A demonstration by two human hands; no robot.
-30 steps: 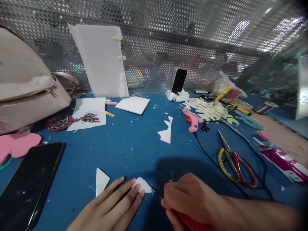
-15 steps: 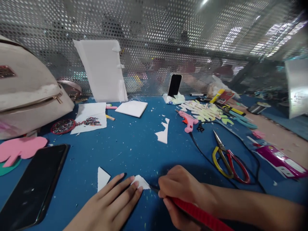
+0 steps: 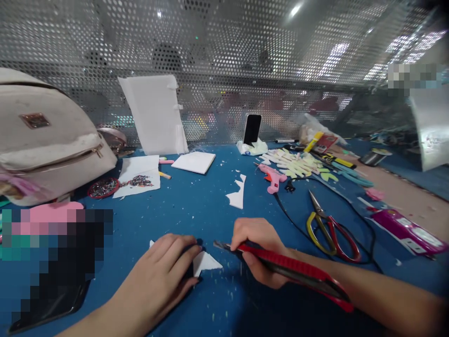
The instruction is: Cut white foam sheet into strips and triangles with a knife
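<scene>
My right hand [image 3: 261,250] is closed around a red utility knife [image 3: 298,267], its blade pointing left, just above the blue table and apart from the small white piece of card. That pointed white piece [image 3: 208,263] lies flat in front of my left hand [image 3: 161,267]. The left fingers are bent, with fingertips and thumb at the piece's left edge, taking hold of it. Another white scrap [image 3: 151,243] is mostly hidden behind the left hand. Farther off lies a jagged white offcut [image 3: 237,193].
Right of the right hand are red-and-yellow scissors [image 3: 329,229], a pink glue gun [image 3: 271,178] with its cable and a purple packet [image 3: 407,229]. A white board [image 3: 194,162], a propped phone [image 3: 252,129] and a pale backpack [image 3: 52,140] stand farther back. Blurred blocks cover the left side.
The knife has lifted off the white piece, and my right hand has turned so its handle shows fully. My left fingers have gone from flat to bent around the piece's left edge.
</scene>
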